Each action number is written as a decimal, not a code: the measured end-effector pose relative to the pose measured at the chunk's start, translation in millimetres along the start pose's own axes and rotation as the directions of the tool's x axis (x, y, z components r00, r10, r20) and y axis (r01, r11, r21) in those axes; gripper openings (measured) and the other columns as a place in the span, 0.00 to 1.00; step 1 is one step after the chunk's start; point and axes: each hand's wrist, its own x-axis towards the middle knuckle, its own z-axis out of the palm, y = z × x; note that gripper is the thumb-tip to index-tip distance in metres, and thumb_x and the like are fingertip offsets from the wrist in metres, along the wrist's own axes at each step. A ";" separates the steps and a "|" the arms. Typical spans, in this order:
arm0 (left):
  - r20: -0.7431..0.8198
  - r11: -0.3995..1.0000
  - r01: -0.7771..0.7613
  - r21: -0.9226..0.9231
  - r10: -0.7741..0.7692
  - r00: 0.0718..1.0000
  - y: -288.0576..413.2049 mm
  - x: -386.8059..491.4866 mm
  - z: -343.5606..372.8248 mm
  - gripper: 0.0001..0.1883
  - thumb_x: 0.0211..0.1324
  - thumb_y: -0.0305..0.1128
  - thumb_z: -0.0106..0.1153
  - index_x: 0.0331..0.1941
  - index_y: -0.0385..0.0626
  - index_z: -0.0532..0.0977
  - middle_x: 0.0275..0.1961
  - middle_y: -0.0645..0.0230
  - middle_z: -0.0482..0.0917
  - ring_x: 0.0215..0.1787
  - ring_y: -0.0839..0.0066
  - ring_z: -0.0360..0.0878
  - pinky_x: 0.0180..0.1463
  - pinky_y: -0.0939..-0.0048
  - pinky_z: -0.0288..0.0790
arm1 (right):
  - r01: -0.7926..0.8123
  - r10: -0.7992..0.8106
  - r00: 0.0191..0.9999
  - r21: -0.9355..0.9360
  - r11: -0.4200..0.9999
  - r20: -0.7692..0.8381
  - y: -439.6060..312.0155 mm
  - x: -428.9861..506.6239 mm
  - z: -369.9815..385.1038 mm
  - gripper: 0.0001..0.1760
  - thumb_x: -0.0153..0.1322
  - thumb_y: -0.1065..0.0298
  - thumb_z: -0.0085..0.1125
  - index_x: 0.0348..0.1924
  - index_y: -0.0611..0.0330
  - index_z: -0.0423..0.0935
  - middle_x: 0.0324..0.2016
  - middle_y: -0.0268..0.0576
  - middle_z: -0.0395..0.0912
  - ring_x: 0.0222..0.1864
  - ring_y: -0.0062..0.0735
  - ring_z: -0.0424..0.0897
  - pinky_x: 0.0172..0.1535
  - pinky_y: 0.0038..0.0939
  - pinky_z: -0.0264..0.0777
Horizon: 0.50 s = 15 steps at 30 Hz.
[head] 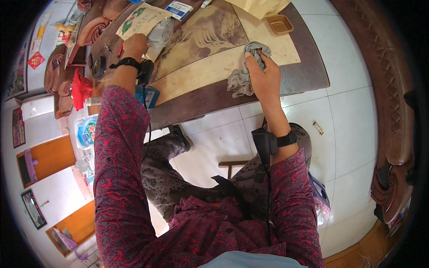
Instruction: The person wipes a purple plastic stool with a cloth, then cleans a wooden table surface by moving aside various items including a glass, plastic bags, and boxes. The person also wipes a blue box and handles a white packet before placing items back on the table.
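My right hand (266, 78) grips a crumpled grey striped cloth (239, 78) on the table (218, 90), close to its near edge. Part of the cloth bunches up past my fingertips, and the rest spills to the left. Farther left, my left hand (135, 45) is curled at the lower edge of a cream paper bag (144, 21) with green print; its fingertips are hidden. Right beside that hand lies a clear plastic bag or wrapper (161, 31). A red pen-like item (120, 49) and a roll of black tape (99, 67) lie left of the left wrist.
A brown plastic tray (280, 24), a yellowish paper bag (259, 7) and a blue-and-white box (179, 10) rest along the far side. Under my left forearm is a teal box (147, 96). Carved wooden seating (395, 100) stands right; a small packet (317, 128) lies on the tiled floor.
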 end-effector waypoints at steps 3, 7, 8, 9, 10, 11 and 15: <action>0.016 0.996 0.069 -0.050 -0.069 0.998 1.8 1.3 -3.5 0.15 0.63 0.35 0.52 0.46 0.44 0.83 0.49 0.53 0.84 0.52 0.54 0.83 0.50 0.55 0.77 | 0.021 -0.022 1.000 -0.022 1.000 -0.008 -3.0 -1.1 -0.2 0.25 0.68 0.55 0.64 0.46 0.72 0.81 0.35 0.58 0.84 0.38 0.42 0.83 0.46 0.34 0.74; -0.042 0.996 0.018 -0.086 -0.022 0.999 7.3 0.3 -5.3 0.16 0.64 0.39 0.53 0.46 0.42 0.82 0.47 0.52 0.84 0.50 0.53 0.84 0.50 0.54 0.78 | 0.045 -0.045 0.999 0.003 0.999 -0.007 -3.0 -1.7 0.4 0.24 0.68 0.55 0.64 0.45 0.70 0.81 0.35 0.56 0.84 0.38 0.42 0.83 0.46 0.33 0.74; -0.061 0.994 0.029 -0.109 -0.036 0.997 8.0 0.6 -5.0 0.16 0.65 0.42 0.53 0.44 0.42 0.82 0.45 0.51 0.84 0.49 0.53 0.84 0.49 0.54 0.78 | 0.019 -0.019 1.000 0.000 1.000 0.001 -2.2 -1.5 0.7 0.24 0.68 0.54 0.64 0.45 0.70 0.81 0.35 0.56 0.84 0.38 0.42 0.83 0.46 0.34 0.74; -0.065 0.991 0.038 -0.130 -0.047 0.997 8.8 1.4 -4.2 0.18 0.66 0.44 0.53 0.42 0.41 0.82 0.43 0.50 0.85 0.47 0.53 0.84 0.48 0.53 0.78 | -0.006 0.006 1.000 -0.003 1.000 0.008 -1.2 -1.2 0.7 0.24 0.68 0.54 0.64 0.45 0.70 0.81 0.34 0.56 0.84 0.37 0.43 0.83 0.45 0.34 0.74; -0.074 0.996 0.020 -0.086 -0.026 0.997 8.9 3.2 -3.9 0.17 0.65 0.43 0.54 0.42 0.41 0.82 0.43 0.50 0.85 0.47 0.53 0.85 0.48 0.53 0.78 | -0.032 0.032 0.999 -0.008 0.999 0.014 0.0 -0.8 0.9 0.24 0.68 0.54 0.64 0.45 0.70 0.81 0.34 0.56 0.84 0.37 0.44 0.83 0.45 0.35 0.74; -0.067 0.999 -0.001 -0.039 -0.002 0.998 8.3 5.7 -4.1 0.15 0.64 0.41 0.54 0.41 0.41 0.82 0.43 0.50 0.85 0.47 0.53 0.85 0.47 0.53 0.78 | 0.001 -0.001 1.000 -0.010 1.000 -0.008 1.1 -0.1 1.7 0.24 0.68 0.54 0.64 0.45 0.70 0.81 0.33 0.56 0.84 0.36 0.44 0.83 0.44 0.35 0.74; -0.109 0.998 -0.019 0.055 0.024 0.994 4.6 12.0 -5.7 0.11 0.59 0.33 0.55 0.38 0.43 0.85 0.43 0.53 0.86 0.45 0.53 0.85 0.46 0.56 0.79 | 0.022 -0.022 0.999 0.008 1.000 -0.032 3.3 -0.3 2.6 0.25 0.68 0.54 0.64 0.45 0.71 0.81 0.30 0.57 0.83 0.33 0.47 0.82 0.41 0.38 0.74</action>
